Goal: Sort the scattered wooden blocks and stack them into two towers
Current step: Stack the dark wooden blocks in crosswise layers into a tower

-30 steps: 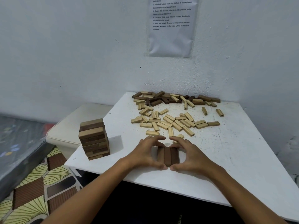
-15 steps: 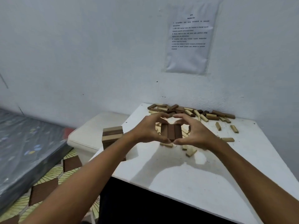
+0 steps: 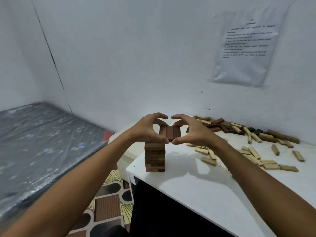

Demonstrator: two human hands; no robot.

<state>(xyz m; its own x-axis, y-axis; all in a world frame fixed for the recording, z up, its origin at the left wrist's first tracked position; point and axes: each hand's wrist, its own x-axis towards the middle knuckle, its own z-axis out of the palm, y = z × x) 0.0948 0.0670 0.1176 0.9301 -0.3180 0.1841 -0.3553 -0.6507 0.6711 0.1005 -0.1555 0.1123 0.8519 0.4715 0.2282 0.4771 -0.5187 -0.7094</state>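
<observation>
Three dark brown blocks (image 3: 170,133) lie side by side as one flat row, pinched between my left hand (image 3: 147,130) and my right hand (image 3: 191,132). The row hovers just above and slightly right of a block tower (image 3: 154,157) that stands near the left corner of the white table (image 3: 196,189). The tower's top is partly hidden by my left hand. Light blocks (image 3: 253,154) lie scattered on the table to the right. A mixed heap of dark and light blocks (image 3: 227,126) rests against the wall.
A white cushioned stool (image 3: 124,151) stands left of the table, behind the tower. A plastic-wrapped mattress (image 3: 39,142) lies on the patterned floor (image 3: 106,207) at the left. A printed sheet (image 3: 246,48) hangs on the wall.
Both hands lifted the row of three dark blocks off the table's front and carried it left, up over the tower. My view turned left with them.
</observation>
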